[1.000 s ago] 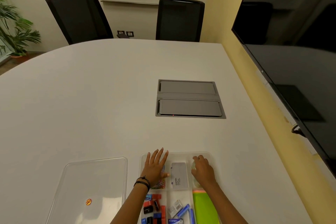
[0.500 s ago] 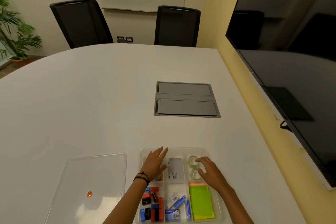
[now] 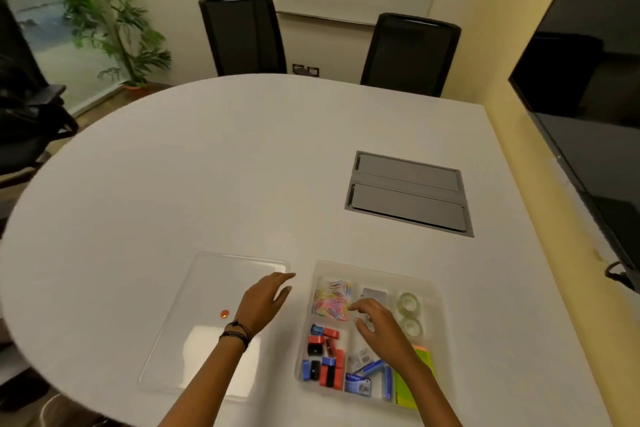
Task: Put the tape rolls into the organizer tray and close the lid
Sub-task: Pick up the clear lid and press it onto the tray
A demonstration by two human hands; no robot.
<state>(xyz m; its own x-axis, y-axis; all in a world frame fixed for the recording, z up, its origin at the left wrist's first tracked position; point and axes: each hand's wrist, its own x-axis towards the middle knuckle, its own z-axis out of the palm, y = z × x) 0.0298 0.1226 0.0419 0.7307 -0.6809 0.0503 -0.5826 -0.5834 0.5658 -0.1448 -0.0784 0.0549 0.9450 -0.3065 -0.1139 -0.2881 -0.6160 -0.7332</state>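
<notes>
A clear organizer tray sits on the white table near me. Two clear tape rolls lie in its far right compartment. The clear lid lies flat on the table left of the tray, with a small orange sticker on it. My left hand hovers open over the lid's right edge, fingers pointing toward the tray. Over the tray's middle, my right hand is open with fingers spread and holds nothing.
The tray also holds coloured paper clips, red, blue and black sharpeners, staple boxes, a grey card and green sticky notes. A grey cable hatch is set into the table. Two black chairs stand at the far side; a dark screen hangs on the right.
My left hand left the tray and moved left over the lid. My right hand moved off the tape rolls to the tray's middle. My head turned left.
</notes>
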